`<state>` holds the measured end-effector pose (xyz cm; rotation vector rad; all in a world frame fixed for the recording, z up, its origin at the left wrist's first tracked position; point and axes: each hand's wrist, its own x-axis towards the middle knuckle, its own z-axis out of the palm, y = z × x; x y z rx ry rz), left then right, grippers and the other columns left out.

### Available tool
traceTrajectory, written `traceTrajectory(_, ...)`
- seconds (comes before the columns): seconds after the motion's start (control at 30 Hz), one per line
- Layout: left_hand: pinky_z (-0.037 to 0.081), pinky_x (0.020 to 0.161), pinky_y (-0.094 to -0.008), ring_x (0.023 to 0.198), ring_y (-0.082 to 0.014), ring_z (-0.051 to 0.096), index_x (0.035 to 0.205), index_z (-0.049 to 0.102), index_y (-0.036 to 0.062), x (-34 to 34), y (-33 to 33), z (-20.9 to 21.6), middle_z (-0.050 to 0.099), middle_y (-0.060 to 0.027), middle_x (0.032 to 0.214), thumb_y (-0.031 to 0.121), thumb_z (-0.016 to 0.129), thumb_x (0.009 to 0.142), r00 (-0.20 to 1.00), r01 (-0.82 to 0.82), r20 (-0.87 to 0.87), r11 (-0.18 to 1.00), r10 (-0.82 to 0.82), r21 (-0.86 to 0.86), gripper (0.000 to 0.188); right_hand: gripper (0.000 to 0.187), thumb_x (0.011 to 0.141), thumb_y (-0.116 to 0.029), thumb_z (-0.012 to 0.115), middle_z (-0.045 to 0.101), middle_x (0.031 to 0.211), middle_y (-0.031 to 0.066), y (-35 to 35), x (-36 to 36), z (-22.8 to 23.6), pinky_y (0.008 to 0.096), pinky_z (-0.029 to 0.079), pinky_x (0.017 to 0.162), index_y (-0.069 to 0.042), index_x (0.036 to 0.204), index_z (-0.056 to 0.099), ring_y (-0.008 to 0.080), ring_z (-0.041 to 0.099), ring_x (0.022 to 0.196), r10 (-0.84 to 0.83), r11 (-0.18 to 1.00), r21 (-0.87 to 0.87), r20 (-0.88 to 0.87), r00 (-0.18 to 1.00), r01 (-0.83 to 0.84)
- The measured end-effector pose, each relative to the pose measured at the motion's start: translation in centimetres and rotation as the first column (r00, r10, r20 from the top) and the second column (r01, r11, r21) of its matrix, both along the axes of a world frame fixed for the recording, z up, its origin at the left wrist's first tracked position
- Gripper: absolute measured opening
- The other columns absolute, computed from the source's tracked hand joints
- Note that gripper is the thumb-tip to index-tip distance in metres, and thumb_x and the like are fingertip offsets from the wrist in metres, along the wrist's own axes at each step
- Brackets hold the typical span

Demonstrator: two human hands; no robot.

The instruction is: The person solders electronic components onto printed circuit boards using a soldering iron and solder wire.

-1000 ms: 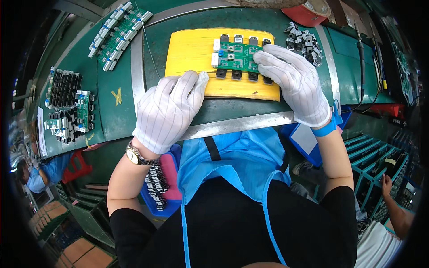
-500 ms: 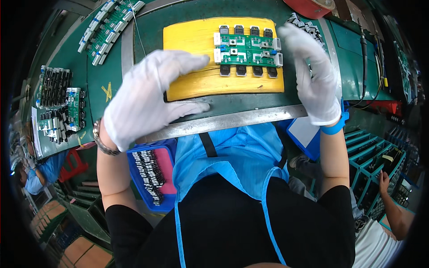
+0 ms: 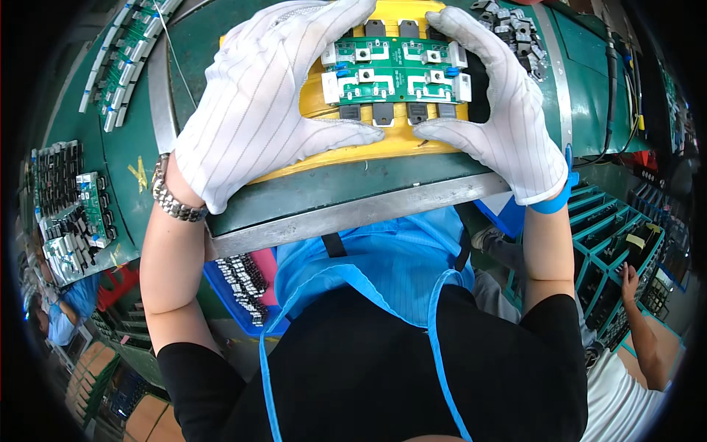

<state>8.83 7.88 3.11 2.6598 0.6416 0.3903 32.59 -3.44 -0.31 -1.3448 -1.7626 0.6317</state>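
Observation:
A green circuit board (image 3: 399, 70) with white end connectors, small blue parts and black tabbed components along both long edges lies over a yellow pad (image 3: 313, 96). My white-gloved left hand (image 3: 250, 103) curves around its left end, thumb at the near-edge components and fingers at the far edge. On the opposite end, my white-gloved right hand (image 3: 508, 103) spans the board the same way, its index finger covering part of a far-edge component. Both hands grip the board between thumb and fingers. The left hand hides much of the pad's left side.
Loose black-and-metal components (image 3: 515, 37) are heaped at the far right. More boards (image 3: 121, 70) lie at the far left, and stacked boards (image 3: 70, 206) farther left. Below the bench's metal edge (image 3: 353, 214) sits a blue bin (image 3: 228, 295) of parts. Another person's hand (image 3: 628, 283) shows at right.
Both hands have closed in on the board from its two sides; earlier they were apart from it. The view has shifted, so the bench items appear farther left.

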Motion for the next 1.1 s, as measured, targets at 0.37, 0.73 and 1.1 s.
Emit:
traceTrajectory(0.37,0.043,0.107,-0.044,0.126,-0.0359,0.054,0.142,0.05,0.0108,-0.6,0.1,-0.4,0.059,-0.014,0.135,0.056,0.089,0.057,0.999,0.042,0.0,0.987,-0.043,0.155,0.104,0.106,0.057,-0.035,0.098,0.054,0.136,0.0204,-0.9,0.7,-0.2,0.0426,0.037,0.113,0.005,0.14,0.045,0.0317,0.051,0.13,-0.09,0.996,0.003,0.111,0.99,0.09)
traceTrajectory(0.73,0.043,0.107,-0.044,0.127,-0.0376,0.053,0.14,0.052,0.0095,-0.1,0.2,-1.2,0.058,-0.0156,0.135,0.048,0.091,0.063,0.998,0.057,0.007,0.988,-0.058,0.141,0.095,0.097,0.061,-0.029,0.097,0.054,0.136,0.0205,-0.6,0.7,-0.4,0.0423,0.038,0.112,0.005,0.137,0.048,0.0313,0.052,0.129,-0.058,0.997,0.066,0.123,0.991,0.05)
traceTrajectory(1.1,0.039,0.11,-0.0445,0.127,-0.0366,0.053,0.143,0.049,0.0097,0.6,-1.1,-1.1,0.058,-0.0147,0.135,0.045,0.088,0.067,0.999,0.027,0.028,0.985,-0.032,0.172,0.092,0.098,0.064,-0.025,0.096,0.052,0.138,0.0191,-0.7,0.1,-1.5,0.041,0.039,0.112,0.004,0.142,0.043,0.0287,0.051,0.129,-0.047,0.999,-0.022,-0.137,0.989,0.044)
